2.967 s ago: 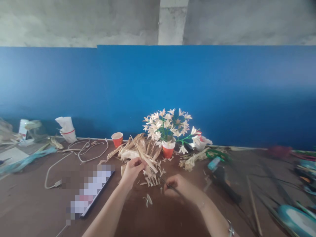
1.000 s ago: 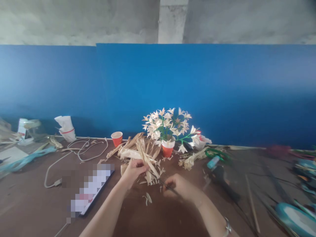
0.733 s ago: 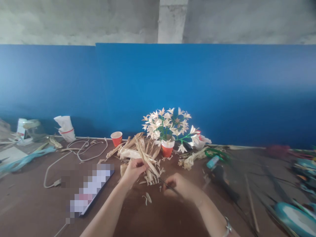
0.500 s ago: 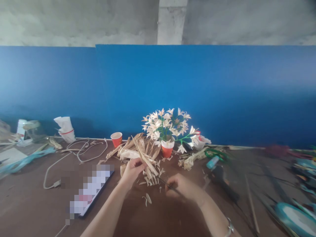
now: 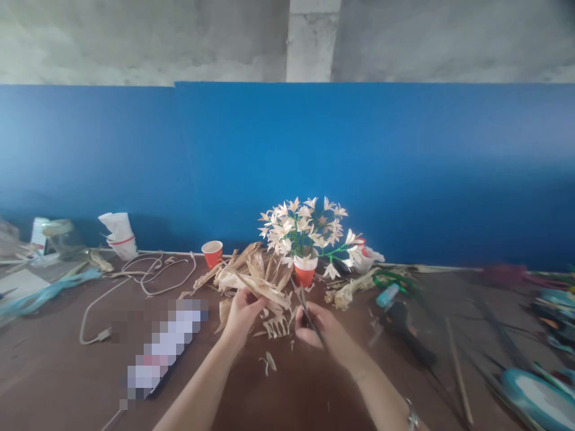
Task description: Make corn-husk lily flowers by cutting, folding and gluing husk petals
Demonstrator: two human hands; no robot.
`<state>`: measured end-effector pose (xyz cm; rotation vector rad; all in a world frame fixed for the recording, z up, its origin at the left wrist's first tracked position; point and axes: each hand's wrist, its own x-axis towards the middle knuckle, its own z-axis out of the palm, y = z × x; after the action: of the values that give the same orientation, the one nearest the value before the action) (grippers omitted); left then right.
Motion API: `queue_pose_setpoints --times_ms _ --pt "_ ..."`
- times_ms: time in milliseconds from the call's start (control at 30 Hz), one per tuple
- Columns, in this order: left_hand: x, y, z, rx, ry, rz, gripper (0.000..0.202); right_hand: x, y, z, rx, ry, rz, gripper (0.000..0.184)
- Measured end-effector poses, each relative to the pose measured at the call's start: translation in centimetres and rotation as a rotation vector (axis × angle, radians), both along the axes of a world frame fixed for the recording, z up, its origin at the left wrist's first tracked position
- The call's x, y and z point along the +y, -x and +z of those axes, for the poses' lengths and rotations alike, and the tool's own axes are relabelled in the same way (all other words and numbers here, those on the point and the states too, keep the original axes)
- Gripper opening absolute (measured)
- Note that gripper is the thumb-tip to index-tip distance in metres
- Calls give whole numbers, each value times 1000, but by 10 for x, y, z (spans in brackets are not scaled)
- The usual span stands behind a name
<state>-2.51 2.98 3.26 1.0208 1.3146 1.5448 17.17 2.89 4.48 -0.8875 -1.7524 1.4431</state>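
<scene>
The left hand (image 5: pixel 243 310) is pinching a long tan dry husk (image 5: pixel 266 290) while the right hand (image 5: pixel 327 327) is gripping a slender dark tool (image 5: pixel 306 310).

The husk strip (image 5: pixel 265 290) was pale straw, the bench (image 5: pixel 260 401) beneath it dark brown. From that strip, the partition (image 5: pixel 287 137) at 12 o'clock was plain blue, and the flowers (image 5: pixel 303 224) at 1 o'clock creamy white on green stems (image 5: pixel 336 252). At 2 o'clock their cup (image 5: pixel 305 277) was orange-red below a white top; a second cup (image 5: pixel 212 258) at 10 o'clock was orange-red, cream inside. The slim tool (image 5: pixel 308 313) at 4 o'clock was dark grey.
</scene>
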Motion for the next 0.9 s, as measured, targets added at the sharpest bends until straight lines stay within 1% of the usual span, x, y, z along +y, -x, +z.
queue_pose_setpoints --times_ms 67,167,267,333,367,500,700,767,900 --pt "-3 -7 1 45 -28 5 14 -1 11 -5 17 -36 -144 29" --pt "-8 -17 5 129 -77 0 7 3 22 -20 66 -83 -300 34" --pt "-12 -25 7 166 -110 -25 5 6 25 -30 112 -64 -358 36" --pt "-13 -27 7 183 -114 -37 2 5 25 -30 114 -22 -385 35" --pt "-13 -28 7 189 -111 -40 3 5 25 -28 110 0 -402 35" --pt "-12 -27 5 183 -98 -48 4 3 24 -20 94 50 -428 34" --pt "-10 -25 3 146 -63 -83 6 6 22 -20 55 4 -427 24" --pt "-10 -24 2 170 -68 -91 6 5 22 -20 57 -11 -417 21" --pt "-9 -22 1 257 -124 -62 4 3 22 -17 74 -35 -381 20"
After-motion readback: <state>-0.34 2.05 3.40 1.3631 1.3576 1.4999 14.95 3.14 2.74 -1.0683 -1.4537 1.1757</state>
